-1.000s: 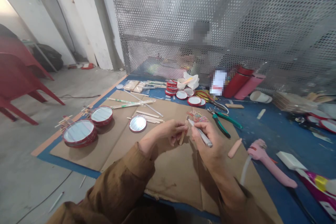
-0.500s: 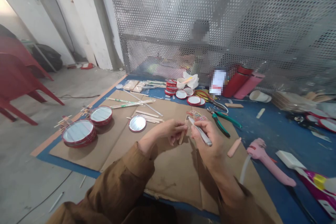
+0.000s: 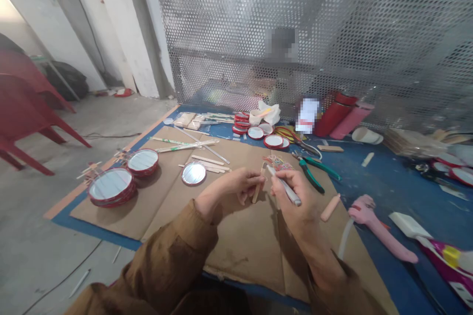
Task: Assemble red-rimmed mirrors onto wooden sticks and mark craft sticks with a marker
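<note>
Perforated metal panel (image 3: 221, 19), upright along far side of blue table (image 3: 373, 177). Over near and centre part of table: flat brown cardboard (image 3: 244, 251), creased, near edge a little ragged. Far left, on floor: red plastic chair (image 3: 33, 113). Far right of centre, against foot of panel: red bottle (image 3: 332, 117), leaning, pink bottle (image 3: 351, 122) leaning just beside. Near right, on blue surface: pink glue gun (image 3: 384, 229), lying flat.

Right hand (image 3: 297, 206), right of centre above cardboard: fingers curled, closed round pale grey pen-like tool (image 3: 291, 194). Left hand (image 3: 238, 183), just to left: fingers bunched, pinching thin wooden stick (image 3: 256, 193) between thumb and fingertips. Stick tilted, between both hands, far end beside tip of tool; contact there unclear.

Left on cardboard: near stack (image 3: 112, 184) of red-rimmed round pieces, pale on top; smaller far stack (image 3: 143, 161) just beyond. Small sticks jutting from left side of each. Right, across far right edge of cardboard: green-handled pliers (image 3: 312, 178), handles spread. Far right, near pink bottle: white paper cup (image 3: 366, 136), on its side. Left of left hand, apart: single shiny disc (image 3: 194, 173), flat. Just beyond disc: loose sticks (image 3: 207, 160). Just beyond both hands: tangle of coloured bands (image 3: 278, 161), too fine to count.
</note>
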The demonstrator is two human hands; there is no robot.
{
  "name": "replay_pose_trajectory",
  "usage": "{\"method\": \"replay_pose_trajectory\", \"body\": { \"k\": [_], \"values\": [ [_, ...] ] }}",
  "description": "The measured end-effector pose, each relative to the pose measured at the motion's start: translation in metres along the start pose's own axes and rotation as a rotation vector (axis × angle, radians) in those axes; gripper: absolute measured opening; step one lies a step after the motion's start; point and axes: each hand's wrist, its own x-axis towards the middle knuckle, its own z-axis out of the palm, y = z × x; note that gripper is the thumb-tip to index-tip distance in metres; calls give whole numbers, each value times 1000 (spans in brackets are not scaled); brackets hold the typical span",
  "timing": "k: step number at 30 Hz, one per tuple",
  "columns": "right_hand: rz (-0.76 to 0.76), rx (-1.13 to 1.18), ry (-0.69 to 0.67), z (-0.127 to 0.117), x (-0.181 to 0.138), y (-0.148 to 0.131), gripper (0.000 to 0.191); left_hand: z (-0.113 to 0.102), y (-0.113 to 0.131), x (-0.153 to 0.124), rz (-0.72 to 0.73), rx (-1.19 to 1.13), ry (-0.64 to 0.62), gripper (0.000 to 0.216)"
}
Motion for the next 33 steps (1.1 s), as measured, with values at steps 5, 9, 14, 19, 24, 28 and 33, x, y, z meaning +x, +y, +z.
{"method": "replay_pose_trajectory", "body": {
  "k": [5,9,14,19,24,28,33],
  "values": [
    [4,35,-24,0,1,-3,15,-1,-5,4,17,-1,-12,33],
    [6,2,10,0,1,-3,16,-1,-6,4,11,12,-10,32],
    [30,16,-32,0,0,-1,16,0,-6,4,14,-12,4,30],
    [33,9,-4,0,0,2,17,-1,-7,5,7,-9,-6,32],
    [56,42,-63,1,-1,-2,17,-1,-6,5,6,-9,-8,31],
    [45,36,-73,0,0,-6,16,-1,-2,1,-4,-7,11,30],
    [43,34,-74,0,0,-7,16,0,-1,0,-16,-4,17,29]
  ]
}}
